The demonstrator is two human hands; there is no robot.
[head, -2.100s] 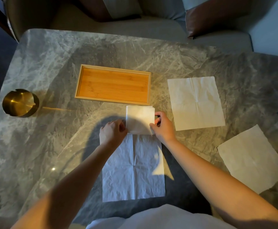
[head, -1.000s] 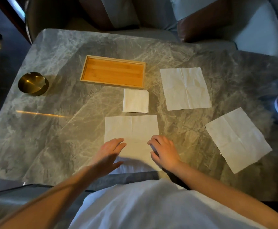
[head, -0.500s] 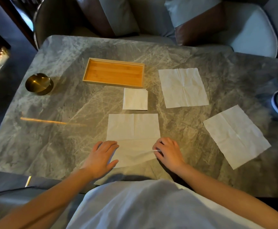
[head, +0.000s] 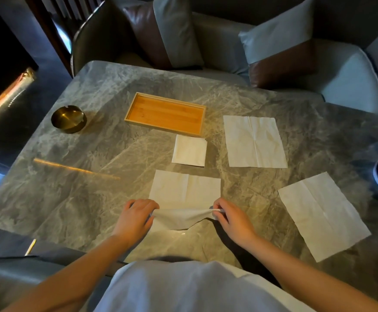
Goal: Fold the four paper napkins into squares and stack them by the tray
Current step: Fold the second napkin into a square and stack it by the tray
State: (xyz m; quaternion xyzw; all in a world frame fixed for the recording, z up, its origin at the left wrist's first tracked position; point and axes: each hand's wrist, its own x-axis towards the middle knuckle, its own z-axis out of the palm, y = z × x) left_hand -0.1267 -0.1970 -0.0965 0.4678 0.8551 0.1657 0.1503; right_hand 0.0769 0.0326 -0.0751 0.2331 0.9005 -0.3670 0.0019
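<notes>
folded napkin (head: 189,150) before tray (head: 165,113)

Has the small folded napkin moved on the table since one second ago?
No. The folded napkin lies just below the wooden tray's right end, as before.

Grey marble-veined table (head: 75,199), pale streaks running all across it. Orange-brown tray (head: 136,104) with a lighter wooden rim. Four napkins, all white: folded one (head: 189,150), the near one (head: 184,188), two flat (head: 254,141) (head: 323,215). Brassy gold ashtray (head: 68,118). Cushions (head: 167,34) in brown leather and light grey. White shirt (head: 183,289) at the bottom.
</notes>
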